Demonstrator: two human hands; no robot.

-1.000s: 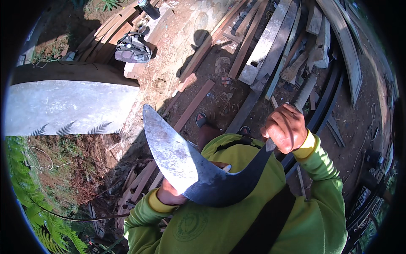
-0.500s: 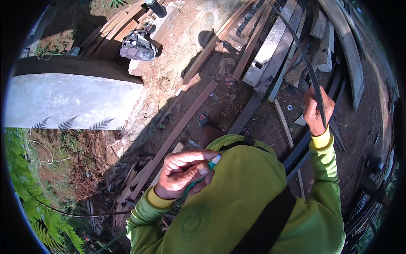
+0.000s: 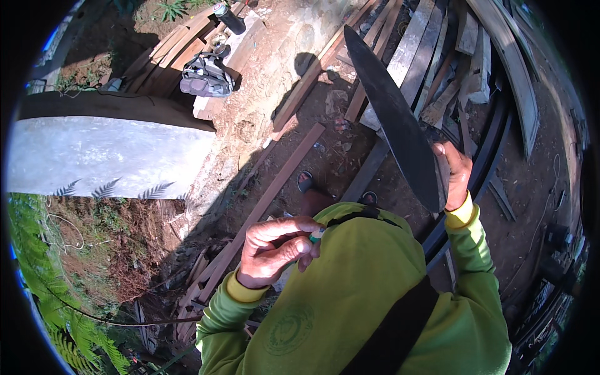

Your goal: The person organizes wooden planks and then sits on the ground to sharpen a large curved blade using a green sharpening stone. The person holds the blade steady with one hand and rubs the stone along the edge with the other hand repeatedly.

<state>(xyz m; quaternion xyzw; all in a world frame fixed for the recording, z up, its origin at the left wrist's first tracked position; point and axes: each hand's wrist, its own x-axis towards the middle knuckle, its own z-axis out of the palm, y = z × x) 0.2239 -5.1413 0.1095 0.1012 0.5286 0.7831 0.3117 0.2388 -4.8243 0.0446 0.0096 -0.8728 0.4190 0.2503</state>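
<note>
In my right hand is a handsaw. Its long dark blade is held up, turned broadside, and slants away to the upper left; most of its handle is covered by my fingers. My left hand pinches a slender green stick with a pale tip between thumb and fingers, close in front of my chest. Its exact kind cannot be made out, and most of its length is hidden in the palm. Between the hands there is a wide gap.
Planks and beams lie piled at the far right, and a long reddish board crosses the ground at centre left. A grey bag and a dark bottle rest on boards beyond a pale concrete slab. Ferns grow at lower left.
The saw's blade has turned from nearly edge-on to broadside, its tip swinging left. My right hand has shifted slightly left and down. The left hand keeps its pinch, with less of the green stick showing.
</note>
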